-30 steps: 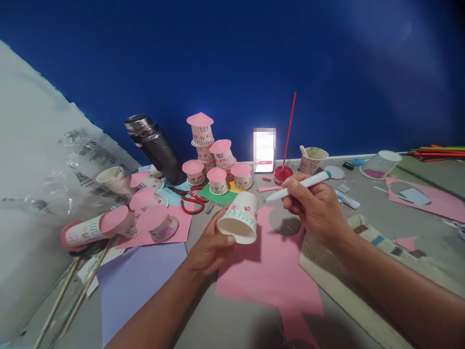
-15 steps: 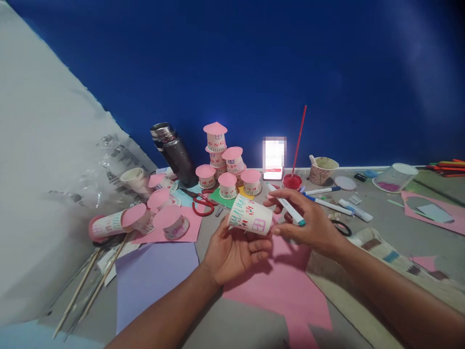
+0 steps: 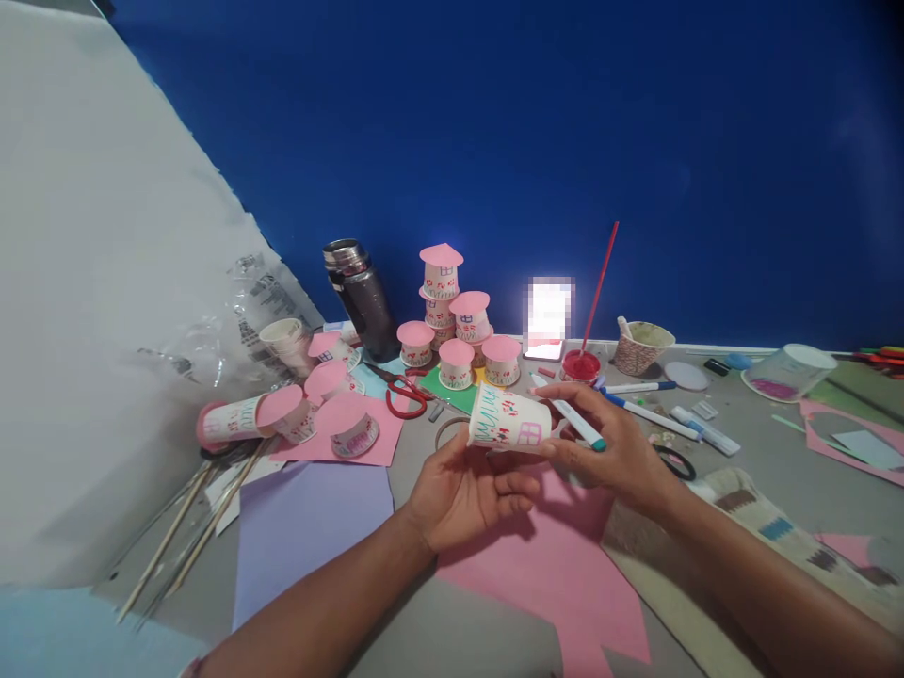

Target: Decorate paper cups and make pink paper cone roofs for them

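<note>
A white paper cup (image 3: 509,418), drawn with green grass, red flowers and a purple window, lies tilted on its side above the table. My left hand (image 3: 470,499) holds it from below by its rim end, palm up, thumb at the rim and the other fingers loosely curled. In my right hand (image 3: 608,438) is a white marker (image 3: 575,421) with a teal end, gripped between the fingers, while the fingertips touch the cup's base. Beneath both hands lies a pink paper sheet (image 3: 508,570). Decorated cups with pink paper roofs (image 3: 456,363) stand behind, some of them stacked.
Red-handled scissors (image 3: 408,403) and a dark flask (image 3: 363,306) are at back left. Wooden sticks (image 3: 212,523) and a purple sheet (image 3: 311,537) lie left. Rightward are a red paint pot (image 3: 580,367), markers (image 3: 653,416), a patterned cup (image 3: 641,350) and a stained cloth (image 3: 749,504).
The cup has shifted slightly right and turned nearer to level, and the right fingers now touch its base. The whole view has moved a little, sliding the background rightward.
</note>
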`<state>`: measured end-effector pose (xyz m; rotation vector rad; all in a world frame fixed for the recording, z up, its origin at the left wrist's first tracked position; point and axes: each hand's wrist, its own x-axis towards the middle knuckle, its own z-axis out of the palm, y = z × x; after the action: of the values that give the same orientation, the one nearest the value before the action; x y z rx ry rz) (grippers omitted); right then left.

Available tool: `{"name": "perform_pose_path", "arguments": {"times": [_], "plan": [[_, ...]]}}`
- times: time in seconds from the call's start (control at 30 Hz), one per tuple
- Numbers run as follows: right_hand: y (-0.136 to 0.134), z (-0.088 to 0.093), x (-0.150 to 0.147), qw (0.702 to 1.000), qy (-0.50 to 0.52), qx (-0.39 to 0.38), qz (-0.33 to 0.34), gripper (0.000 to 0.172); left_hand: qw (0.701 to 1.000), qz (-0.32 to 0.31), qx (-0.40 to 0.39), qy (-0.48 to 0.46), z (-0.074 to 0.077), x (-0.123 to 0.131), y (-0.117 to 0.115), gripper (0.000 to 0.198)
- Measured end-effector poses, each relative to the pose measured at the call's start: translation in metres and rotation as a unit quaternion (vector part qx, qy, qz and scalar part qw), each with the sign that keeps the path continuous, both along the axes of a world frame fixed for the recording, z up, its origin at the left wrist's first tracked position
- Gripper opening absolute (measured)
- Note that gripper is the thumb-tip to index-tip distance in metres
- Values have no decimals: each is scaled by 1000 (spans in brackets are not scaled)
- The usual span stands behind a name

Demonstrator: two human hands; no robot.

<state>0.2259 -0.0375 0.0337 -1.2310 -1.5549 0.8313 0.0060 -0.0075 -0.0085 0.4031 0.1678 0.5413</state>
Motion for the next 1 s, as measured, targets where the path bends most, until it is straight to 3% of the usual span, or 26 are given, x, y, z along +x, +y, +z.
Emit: {"name": "perform_pose_path", "arguments": {"times": [0.13,0.33,0.5,0.6,0.7,0.87,1.0], "plan": [[2,7,16,998,22,-21,46,43,999,23,15,38,1,0,2,63],[8,5,44,972,97,-133,167,44,982,107,124,98,10,-7,5,70],[12,5,44,974,113,-138,137,45,950,163,192,186,9,-9,5,39],[13,5,44,974,114,-138,138,44,937,180,218,206,8,-6,5,34],[13,6,47,970,97,-141,172,46,931,161,260,199,7,-6,8,42],[13,7,51,935,89,-182,291,50,929,40,321,181,7,-12,8,77],[13,3,47,916,114,-212,321,50,906,-16,379,190,15,-13,0,92]]}}
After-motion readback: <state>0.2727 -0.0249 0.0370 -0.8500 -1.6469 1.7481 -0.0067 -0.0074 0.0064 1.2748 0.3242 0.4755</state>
